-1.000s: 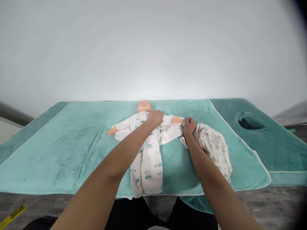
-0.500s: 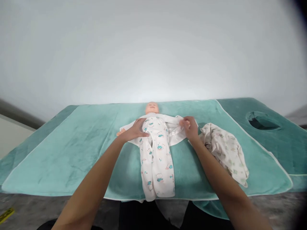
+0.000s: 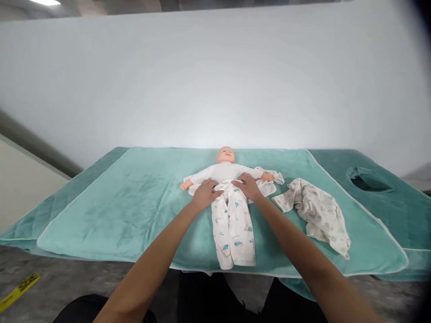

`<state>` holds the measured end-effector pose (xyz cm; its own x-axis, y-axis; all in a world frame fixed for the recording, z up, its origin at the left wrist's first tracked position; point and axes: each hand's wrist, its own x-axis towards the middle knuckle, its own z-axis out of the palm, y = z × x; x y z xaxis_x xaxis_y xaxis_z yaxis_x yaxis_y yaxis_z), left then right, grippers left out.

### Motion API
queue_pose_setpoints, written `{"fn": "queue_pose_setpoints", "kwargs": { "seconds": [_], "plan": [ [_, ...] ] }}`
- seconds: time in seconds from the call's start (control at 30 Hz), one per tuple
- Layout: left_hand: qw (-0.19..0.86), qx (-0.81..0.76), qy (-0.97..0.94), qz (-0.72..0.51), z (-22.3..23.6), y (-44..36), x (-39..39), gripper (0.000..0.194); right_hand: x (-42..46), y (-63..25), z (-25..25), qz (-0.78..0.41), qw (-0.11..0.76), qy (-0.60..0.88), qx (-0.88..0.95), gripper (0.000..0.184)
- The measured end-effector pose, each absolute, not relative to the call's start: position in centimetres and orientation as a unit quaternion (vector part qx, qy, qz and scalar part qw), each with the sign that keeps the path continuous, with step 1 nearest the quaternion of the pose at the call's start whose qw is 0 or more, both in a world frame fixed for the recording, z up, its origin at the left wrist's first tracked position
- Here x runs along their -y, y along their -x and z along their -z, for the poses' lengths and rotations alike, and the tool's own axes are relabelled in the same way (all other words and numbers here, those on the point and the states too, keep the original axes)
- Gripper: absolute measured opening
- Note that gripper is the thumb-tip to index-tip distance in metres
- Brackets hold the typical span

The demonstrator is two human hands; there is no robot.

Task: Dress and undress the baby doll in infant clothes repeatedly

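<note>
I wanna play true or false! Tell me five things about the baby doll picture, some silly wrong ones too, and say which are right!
1. The doll lies face up on a green blanket. True.
2. Both hands are on the doll's head. False: the left hand and right hand are at the waist of the patterned pants.
3. A crumpled garment lies to the right of the pants. True.
4. That garment is plain black. False: it is whitish with a small print.
5. The doll wears a white top. True.
</note>
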<state>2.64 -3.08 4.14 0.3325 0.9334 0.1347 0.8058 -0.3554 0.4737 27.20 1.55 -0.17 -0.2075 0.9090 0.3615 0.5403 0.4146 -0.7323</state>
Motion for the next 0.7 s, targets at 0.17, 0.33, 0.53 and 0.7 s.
{"fn": "queue_pose_setpoints", "kwargs": {
  "seconds": [0.17,0.33,0.53,0.7],
  "plan": [
    [0.257,-0.463,-0.834,-0.156,-5.9,-1.0,4.8,0.064,0.7,-30.8,-1.1,-0.325,0.272,0.442,0.791,0.037],
    [0.176,-0.472,-0.852,-0.144,-4.4,-1.2,5.5,0.054,4.0,-30.9,-1.8,-0.254,0.237,0.457,0.819,0.047],
    [0.151,-0.562,-0.802,-0.135,-4.8,-3.1,6.6,0.035,6.0,-29.2,-2.0,-0.198,0.235,0.524,0.794,0.021],
    [0.271,-0.567,-0.759,-0.173,-5.2,-2.8,8.6,0.037,7.5,-29.7,-1.0,-0.289,0.257,0.516,0.764,0.017]
  ]
}}
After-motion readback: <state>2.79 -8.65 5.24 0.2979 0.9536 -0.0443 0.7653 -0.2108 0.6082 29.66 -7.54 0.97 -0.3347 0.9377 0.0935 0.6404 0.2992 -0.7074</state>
